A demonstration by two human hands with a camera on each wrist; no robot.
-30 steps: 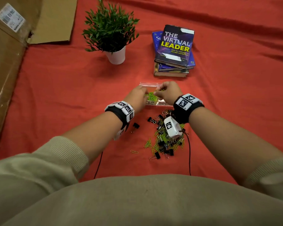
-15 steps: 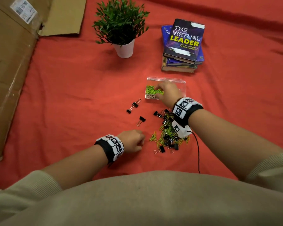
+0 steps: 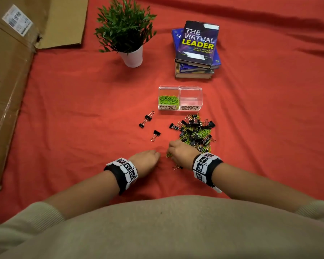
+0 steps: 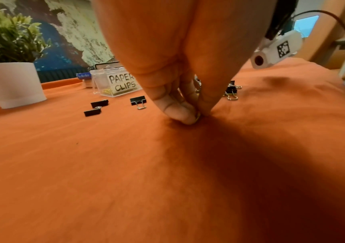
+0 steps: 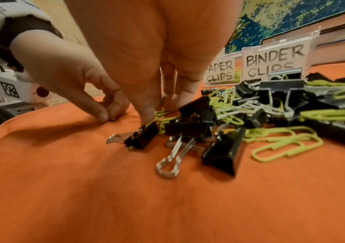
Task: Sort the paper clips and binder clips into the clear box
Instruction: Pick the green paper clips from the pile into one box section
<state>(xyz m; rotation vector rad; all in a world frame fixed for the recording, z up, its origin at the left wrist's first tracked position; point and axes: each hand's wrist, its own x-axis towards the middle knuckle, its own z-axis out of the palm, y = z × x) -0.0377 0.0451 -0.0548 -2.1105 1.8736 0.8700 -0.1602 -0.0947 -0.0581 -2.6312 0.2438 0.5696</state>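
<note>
Work surface: red cloth (image 3: pixel 73 113), creased, over the whole area. Flattened cardboard (image 3: pixel 6 75) at 10 o'clock; potted plant (image 3: pixel 127 32) at 12; book stack (image 3: pixel 195 51) at 1. Clear box (image 3: pixel 180 98) at centre holds green paper clips in its left compartment. Mixed clip pile (image 3: pixel 196 131) lies just below it. Bare cloth spans 3 to 5 o'clock. Left hand (image 3: pixel 148 158) pinches a small clip against the cloth. Right hand (image 3: pixel 180 151) has fingers curled into the pile's near edge; its hold cannot be told.
</note>
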